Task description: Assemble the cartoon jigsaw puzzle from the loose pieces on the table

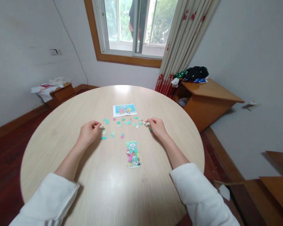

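My left hand (89, 132) is closed in a pinch beside the left end of the scattered jigsaw pieces (112, 135); what its fingertips hold, if anything, is too small to make out. At the right end of the pieces, my right hand (157, 126) also pinches, its fingertips close to a few small pieces, and I cannot tell whether one is between them. A joined strip of jigsaw puzzle (133, 154) with cartoon figures lies nearer to me, between my forearms. Behind the loose pieces lies a picture sheet (124, 110) with cartoon figures on blue.
Everything lies on a round light-wood table (101, 194). Beyond it are a window (136, 28) and a patterned curtain (181, 40). A wooden cabinet (209, 97) with cloths on top stands at the right, and a small stool (62, 91) with papers at the left.
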{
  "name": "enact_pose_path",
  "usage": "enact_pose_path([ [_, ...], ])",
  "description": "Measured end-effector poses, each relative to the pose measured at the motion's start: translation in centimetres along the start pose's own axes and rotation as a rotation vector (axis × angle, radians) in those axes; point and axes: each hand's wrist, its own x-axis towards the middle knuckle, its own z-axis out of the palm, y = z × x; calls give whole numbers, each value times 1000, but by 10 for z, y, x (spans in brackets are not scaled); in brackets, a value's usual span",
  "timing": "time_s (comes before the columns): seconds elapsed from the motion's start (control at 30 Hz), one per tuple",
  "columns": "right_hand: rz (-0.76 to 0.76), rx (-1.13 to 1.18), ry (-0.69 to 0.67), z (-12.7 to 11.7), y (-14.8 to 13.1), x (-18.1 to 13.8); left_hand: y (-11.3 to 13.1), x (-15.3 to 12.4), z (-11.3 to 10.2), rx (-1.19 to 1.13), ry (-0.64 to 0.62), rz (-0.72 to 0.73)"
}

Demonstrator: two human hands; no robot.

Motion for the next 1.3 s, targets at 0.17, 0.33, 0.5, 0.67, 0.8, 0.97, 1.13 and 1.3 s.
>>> enact_pose_path([
  [0.17,-11,-21,-11,0,0,-1,-18,9,-11,-36,91,-77],
  [0.33,-31,-39,-21,0,1,-1,-29,14,-20,-112,177,-178],
  [0.5,-39,-74,-29,0,1,-1,-38,17,-23,-150,227,-286],
  [0.67,-42,-88,-25,0,1,-2,-42,17,-22,-51,101,-284],
  [0.8,-41,-86,-27,1,0,-2,-40,16,-21,139,-18,-259],
  [0.97,-37,-79,-34,1,-2,-2,-36,15,-18,276,-77,-189],
  [1.13,-35,-83,-34,1,-3,-3,-36,14,-17,309,-102,-185],
  [1.3,-44,-79,-45,1,-2,-3,-35,15,-17,298,-105,-199],
])
